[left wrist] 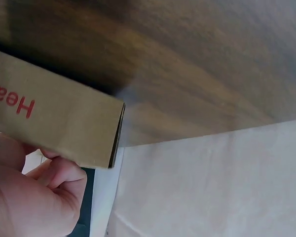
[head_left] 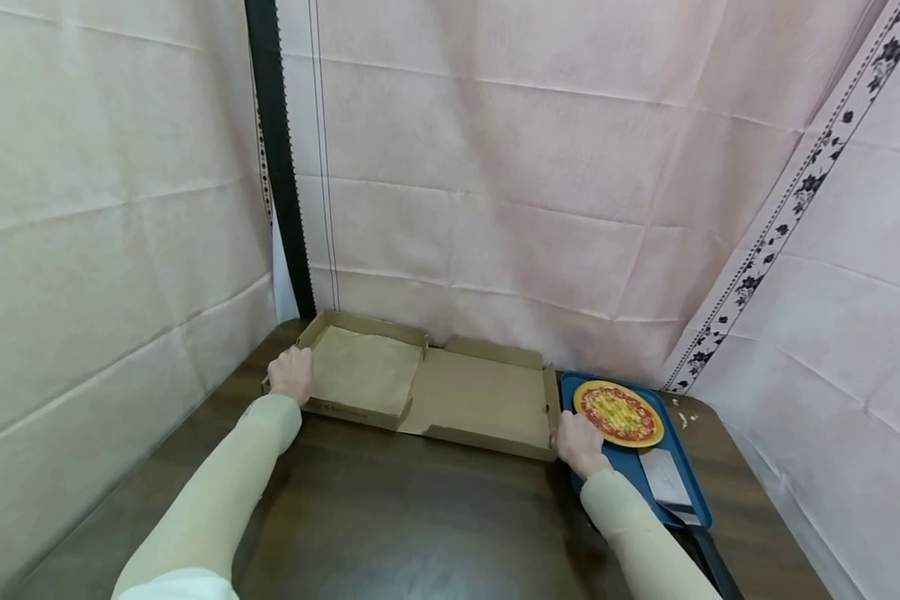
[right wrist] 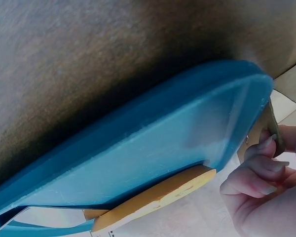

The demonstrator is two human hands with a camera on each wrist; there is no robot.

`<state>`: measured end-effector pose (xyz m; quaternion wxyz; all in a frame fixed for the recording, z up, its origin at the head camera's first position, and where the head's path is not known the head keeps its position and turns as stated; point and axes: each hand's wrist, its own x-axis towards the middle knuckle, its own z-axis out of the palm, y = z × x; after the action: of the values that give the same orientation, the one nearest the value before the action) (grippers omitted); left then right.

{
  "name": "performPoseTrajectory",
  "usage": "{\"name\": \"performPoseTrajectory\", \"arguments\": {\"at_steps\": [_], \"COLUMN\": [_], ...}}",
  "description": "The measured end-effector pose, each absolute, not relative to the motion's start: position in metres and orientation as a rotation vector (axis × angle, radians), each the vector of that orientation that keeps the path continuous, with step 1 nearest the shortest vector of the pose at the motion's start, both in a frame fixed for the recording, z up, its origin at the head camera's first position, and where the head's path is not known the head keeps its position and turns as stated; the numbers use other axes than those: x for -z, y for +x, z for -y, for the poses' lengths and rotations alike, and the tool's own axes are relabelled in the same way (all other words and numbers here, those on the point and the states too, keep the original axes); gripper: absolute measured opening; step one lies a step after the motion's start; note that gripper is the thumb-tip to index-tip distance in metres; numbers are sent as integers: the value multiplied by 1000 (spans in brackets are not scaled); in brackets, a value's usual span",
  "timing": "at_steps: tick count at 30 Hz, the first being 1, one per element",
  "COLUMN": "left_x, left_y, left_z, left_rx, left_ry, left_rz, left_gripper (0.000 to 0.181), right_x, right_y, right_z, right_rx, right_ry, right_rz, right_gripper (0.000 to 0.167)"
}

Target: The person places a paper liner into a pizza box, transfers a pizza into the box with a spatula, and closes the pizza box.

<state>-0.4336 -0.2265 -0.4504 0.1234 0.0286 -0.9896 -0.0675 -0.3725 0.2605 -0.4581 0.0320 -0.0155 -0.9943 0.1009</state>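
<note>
An open cardboard pizza box (head_left: 487, 400) lies on the table, its base at the left and its lid folded out to the right. A sheet of brown paper (head_left: 367, 367) lines the base. My left hand (head_left: 291, 375) grips the base's left wall; the left wrist view shows red lettering (left wrist: 12, 101) on the box's side. At the other end, my right hand (head_left: 581, 444) pinches the lid's right edge (right wrist: 276, 129) between thumb and fingers. Close beside that hand stands a blue tray (head_left: 675, 450) with a topped pizza (head_left: 619, 413) on it.
A server with a flat metal blade (head_left: 666, 479) and black handle (head_left: 712, 558) rests on the tray, its handle reaching over the near rim. Small pale scraps (head_left: 682, 417) lie right of the tray. Cloth curtains (head_left: 540, 183) hang behind and along both sides of the brown table (head_left: 420, 508).
</note>
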Motion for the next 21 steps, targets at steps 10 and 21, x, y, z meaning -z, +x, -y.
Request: {"name": "performPoseTrajectory", "arguments": {"at_steps": [10, 21], "left_x": [429, 412], "left_y": [-426, -421], "left_z": [210, 158], "left_rx": [220, 246], "left_ry": [25, -54], "left_rz": [2864, 2895], "left_gripper": [16, 14], "right_x": [456, 456], "right_y": [-376, -374], "right_z": [-255, -260], "right_rx": [-281, -256], "right_ry": [-19, 8], "right_rz": [3058, 3071], "right_gripper": [25, 20]}}
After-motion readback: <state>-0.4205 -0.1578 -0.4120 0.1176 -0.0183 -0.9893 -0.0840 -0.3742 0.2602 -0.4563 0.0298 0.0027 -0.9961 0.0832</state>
